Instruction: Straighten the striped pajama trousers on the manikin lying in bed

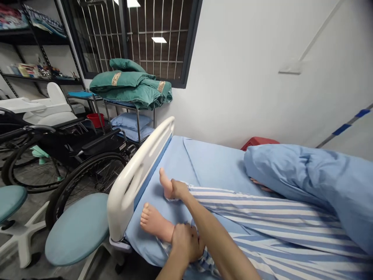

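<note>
On the bed lie two legs in blue-and-white striped trousers (247,210), with bare, smooth pinkish feet; I cannot tell whether they are a manikin's. My left hand (186,241) is wrapped round the ankle just behind the near foot (155,223), close to the trouser hem. Reaching across, my right hand (178,189) closes round the ankle of the far foot (165,183), whose toes point up. Both feet are near the white footboard (140,171). A folded blue quilt (309,179) covers the upper part of the body, and some fingers (260,184) show under its edge.
Beyond the footboard stand a black wheelchair (87,155) and a round teal stool (77,229). Green folded bedding (134,85) rests on a rack under the barred window. A red object (259,141) sits between bed and wall. Shelves (35,39) stand at the far left.
</note>
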The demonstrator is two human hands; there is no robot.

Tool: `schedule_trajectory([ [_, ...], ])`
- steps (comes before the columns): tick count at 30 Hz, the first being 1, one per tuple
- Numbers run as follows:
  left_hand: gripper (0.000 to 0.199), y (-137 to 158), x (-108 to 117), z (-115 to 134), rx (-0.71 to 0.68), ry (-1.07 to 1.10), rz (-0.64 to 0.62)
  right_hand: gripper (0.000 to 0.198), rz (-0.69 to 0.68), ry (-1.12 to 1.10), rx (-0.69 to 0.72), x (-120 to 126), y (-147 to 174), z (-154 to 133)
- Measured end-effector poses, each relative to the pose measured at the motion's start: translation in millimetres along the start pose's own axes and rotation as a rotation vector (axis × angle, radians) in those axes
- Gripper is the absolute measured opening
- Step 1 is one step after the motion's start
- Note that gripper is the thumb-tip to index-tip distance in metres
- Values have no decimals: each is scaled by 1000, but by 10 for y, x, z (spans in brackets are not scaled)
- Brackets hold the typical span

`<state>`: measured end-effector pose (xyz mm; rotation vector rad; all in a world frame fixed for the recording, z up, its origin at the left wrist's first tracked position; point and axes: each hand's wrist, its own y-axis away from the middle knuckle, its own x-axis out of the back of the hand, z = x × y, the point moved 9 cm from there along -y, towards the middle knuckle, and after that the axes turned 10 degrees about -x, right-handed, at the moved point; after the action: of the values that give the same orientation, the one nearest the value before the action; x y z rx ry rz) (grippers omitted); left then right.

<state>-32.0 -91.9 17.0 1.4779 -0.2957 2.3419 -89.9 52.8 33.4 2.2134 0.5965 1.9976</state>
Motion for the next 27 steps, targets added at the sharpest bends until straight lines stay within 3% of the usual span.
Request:
schedule_trajectory([
  [3,46,22,58,1,22,-84,52,55,11,-6,25,220,170,-15],
  [8,51,40,36,-8,19,-119,118,63,100,-48,158,830,429,49],
  [10,51,48,22,-6,15,-125,128,63,108,-59,193,907,503,63],
  [12,51,55,26,-3,13,-132,140,62,102,-61,213,790,541,42],
  [17,40,31,37,-10,-13,-96,136,60,92,40,178,-29,453,-33],
  [19,32,0,4,16,-64,-54,97,58,180,60,184,-230,416,-41],
  [22,29,-20,10,37,-92,-49,92,50,275,60,218,-343,412,-13],
  [27,29,13,70,77,-101,-54,146,42,317,98,208,-331,465,76],
])
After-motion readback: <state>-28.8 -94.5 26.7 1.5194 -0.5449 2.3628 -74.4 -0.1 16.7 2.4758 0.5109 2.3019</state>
